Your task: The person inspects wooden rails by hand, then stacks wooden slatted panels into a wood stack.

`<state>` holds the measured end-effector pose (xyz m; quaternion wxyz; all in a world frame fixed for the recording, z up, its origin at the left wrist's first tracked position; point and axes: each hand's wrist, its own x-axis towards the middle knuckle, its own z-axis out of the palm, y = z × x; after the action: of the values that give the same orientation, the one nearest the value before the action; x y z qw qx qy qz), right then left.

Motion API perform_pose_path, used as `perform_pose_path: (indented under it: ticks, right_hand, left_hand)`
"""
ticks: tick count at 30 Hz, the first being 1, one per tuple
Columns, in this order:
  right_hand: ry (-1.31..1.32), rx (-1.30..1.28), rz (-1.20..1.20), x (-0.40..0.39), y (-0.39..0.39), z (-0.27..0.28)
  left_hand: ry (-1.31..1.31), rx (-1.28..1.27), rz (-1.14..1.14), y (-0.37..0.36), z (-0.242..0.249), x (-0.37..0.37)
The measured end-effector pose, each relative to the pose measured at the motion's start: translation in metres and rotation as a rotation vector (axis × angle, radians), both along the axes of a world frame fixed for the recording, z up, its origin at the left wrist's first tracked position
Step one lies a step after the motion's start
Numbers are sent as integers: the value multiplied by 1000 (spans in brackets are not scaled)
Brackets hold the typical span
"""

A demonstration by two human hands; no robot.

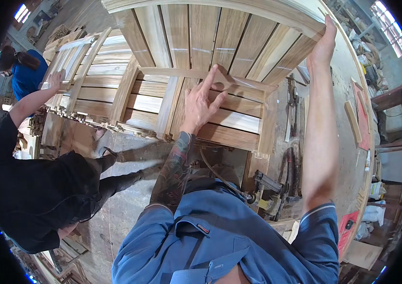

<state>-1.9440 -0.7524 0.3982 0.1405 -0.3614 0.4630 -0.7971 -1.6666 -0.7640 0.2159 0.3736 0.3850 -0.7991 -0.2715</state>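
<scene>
A slatted wooden panel (205, 35) with a pale frame is tilted up in front of me. My right hand (322, 45) grips its right corner, with the fingers partly hidden behind the frame. My left hand (201, 106) is at the panel's lower rail (172, 72), index finger stretched out against it and thumb apart. Beneath that hand lies a second slatted wooden panel (239, 116), flat on a stack. Pencil-like pale lines run across the slats of the raised panel.
More slatted panels (99, 75) are stacked to the left, where a co-worker in black (45, 194) rests a hand. Another person in blue (28, 78) stands beyond. A nail gun (267, 182) with a hose hangs at the bench's near side. Wood strips (352, 124) lie on the right.
</scene>
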Motion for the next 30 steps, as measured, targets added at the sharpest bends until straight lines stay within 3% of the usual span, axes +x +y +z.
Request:
perform_pose_path:
  ticks: [2,9,11,12,14,18,21,23,24,30]
  right_hand:
    - [13,6,-7,-1,0,0]
    - [-6,10,-4,-1,0,-1]
    - [-5,9,7,-1,1,-1]
    - [-7,14,0,-1,1,0]
    - [-8,19,-8,0,1,0]
    - [-16,13,6,2,3,1]
    - [-10,14,8,3,2,1]
    - [-12,15,5,3,1,0]
    - [-12,13,2,3,1,0]
    - [1,10,-16,5,4,1]
  left_hand:
    - [-95,-67,-31,2,1,0]
    - [-47,-112,-26,3,6,1]
    - [319,214,-45,4,13,0]
    - [320,213,-45,4,12,0]
    - [624,349,26,2,8,-3]
    - [679,363,0,1,7,-3]
    - [533,268,43,6,13,-2]
    - [37,-21,-71,3,1,0]
    - [-55,-98,-45,6,2,-1]
    - [-87,-78,-17,5,-1,-3]
